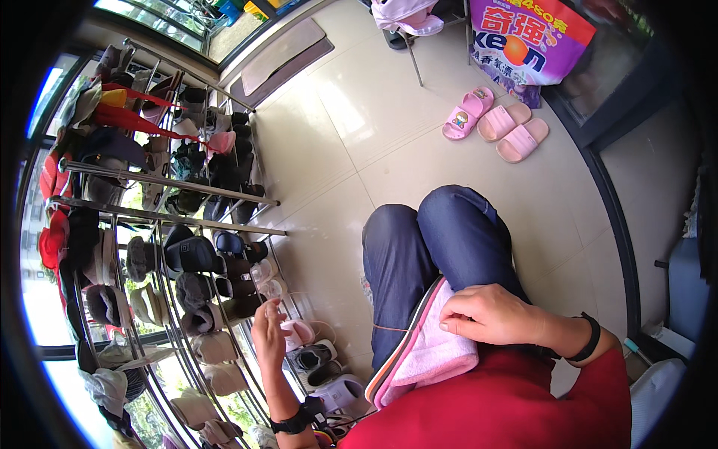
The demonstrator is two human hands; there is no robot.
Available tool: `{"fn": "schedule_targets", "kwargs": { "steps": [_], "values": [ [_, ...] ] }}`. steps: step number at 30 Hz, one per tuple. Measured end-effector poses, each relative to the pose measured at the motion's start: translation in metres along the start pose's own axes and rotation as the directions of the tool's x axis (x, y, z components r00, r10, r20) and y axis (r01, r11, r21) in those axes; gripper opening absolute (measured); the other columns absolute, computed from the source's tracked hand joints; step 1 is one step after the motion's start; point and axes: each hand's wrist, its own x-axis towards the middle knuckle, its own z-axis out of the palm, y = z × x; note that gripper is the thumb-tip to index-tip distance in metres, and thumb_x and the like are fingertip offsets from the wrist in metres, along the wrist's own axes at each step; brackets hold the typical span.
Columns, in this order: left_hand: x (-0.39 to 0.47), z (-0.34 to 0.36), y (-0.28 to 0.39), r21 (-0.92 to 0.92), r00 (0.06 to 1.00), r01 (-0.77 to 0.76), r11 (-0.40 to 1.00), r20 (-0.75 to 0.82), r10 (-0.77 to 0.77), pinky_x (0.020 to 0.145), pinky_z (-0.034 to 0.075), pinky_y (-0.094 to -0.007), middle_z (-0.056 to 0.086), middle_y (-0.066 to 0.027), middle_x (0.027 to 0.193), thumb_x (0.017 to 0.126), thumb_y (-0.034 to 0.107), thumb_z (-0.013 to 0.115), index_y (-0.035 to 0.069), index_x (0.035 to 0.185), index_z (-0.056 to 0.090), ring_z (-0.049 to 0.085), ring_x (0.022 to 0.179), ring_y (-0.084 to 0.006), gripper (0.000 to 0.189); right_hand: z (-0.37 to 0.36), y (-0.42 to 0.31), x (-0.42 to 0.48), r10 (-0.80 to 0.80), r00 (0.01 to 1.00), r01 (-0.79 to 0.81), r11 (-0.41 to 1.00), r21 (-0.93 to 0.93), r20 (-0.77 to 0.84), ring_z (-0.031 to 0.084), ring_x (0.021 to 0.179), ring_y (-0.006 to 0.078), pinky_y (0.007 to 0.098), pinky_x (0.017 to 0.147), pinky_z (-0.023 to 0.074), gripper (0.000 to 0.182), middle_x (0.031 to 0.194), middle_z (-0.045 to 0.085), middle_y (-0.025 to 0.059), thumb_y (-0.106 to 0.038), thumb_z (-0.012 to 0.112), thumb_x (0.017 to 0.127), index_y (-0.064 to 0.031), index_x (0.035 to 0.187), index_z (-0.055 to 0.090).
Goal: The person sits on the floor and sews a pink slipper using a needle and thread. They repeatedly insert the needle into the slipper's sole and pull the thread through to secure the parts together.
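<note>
A pink plush slipper [431, 351] with a layered, striped sole edge lies across my lap, against my red shirt. My right hand [485, 317] is on its plush upper, fingers curled and thumb pressed on the fabric. A thin brown thread [390, 328] crosses from the sole edge over my jeans. My left hand [270, 331] is raised out to the left, in front of the shoe rack, its fingers drawn close together. A fine strand curves near those fingers; whether they grip it is too small to tell.
Metal shoe racks [196, 225] full of shoes stand close on the left. Pink slide sandals [507, 126] lie on the tiled floor ahead, below a large purple detergent bag [527, 42]. A mat [283, 59] lies by the glass door. A dark frame [614, 213] curves along the right.
</note>
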Motion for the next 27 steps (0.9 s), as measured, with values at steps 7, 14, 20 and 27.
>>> {"fn": "schedule_targets", "kwargs": {
  "steps": [7,14,20,27],
  "values": [
    [-0.02,0.09,0.091,-0.573,0.614,0.591,0.568,0.776,0.143,0.043,0.034,-0.0218,0.057,-0.0057,0.069,0.102,0.051,0.032,0.0,0.123,0.055,0.044,0.048,-0.0102,0.06,0.005,-0.023,0.04,-0.093,0.963,0.112,0.992,0.062,-0.253,0.064,0.067,0.0271,0.035,0.061,0.0495,0.014,0.074,0.065,0.012,-0.015,0.066,0.088,-0.0019,0.084,0.064],
    [-0.033,0.111,0.106,-0.444,0.678,0.186,0.877,0.704,0.213,0.037,0.026,-0.0232,0.06,-0.011,0.068,0.082,0.085,0.006,0.002,0.117,0.05,0.034,0.039,-0.0102,0.101,0.029,-0.031,0.062,0.015,0.974,0.041,0.97,0.241,-0.228,0.065,0.054,0.0206,0.0333,0.056,0.0521,0.02,0.074,0.069,0.015,-0.019,0.062,0.09,0.0013,0.088,0.064],
    [-0.024,0.11,0.087,-0.287,0.561,0.149,0.946,0.813,0.159,0.046,0.03,-0.0199,0.068,0.0015,0.088,0.088,0.067,0.047,0.009,0.137,0.051,0.041,0.051,-0.0049,0.076,0.027,-0.017,0.069,0.139,0.99,-0.125,0.842,0.524,0.012,0.055,0.052,0.0083,0.0235,0.045,0.0417,0.022,0.075,0.066,0.0047,-0.021,0.06,0.094,0.0004,0.093,0.061],
    [-0.032,0.083,0.067,-0.044,0.335,0.118,0.992,0.942,0.002,0.057,0.036,-0.0194,0.063,0.0024,0.091,0.085,0.04,0.07,0.007,0.126,0.061,0.048,0.069,-0.0047,0.052,-0.042,-0.003,0.052,0.126,0.963,0.126,0.567,0.814,-0.237,0.054,0.058,0.0055,0.0185,0.043,0.0381,0.019,0.078,0.062,0.004,-0.022,0.054,0.097,-0.0029,0.097,0.056]
  ]
}}
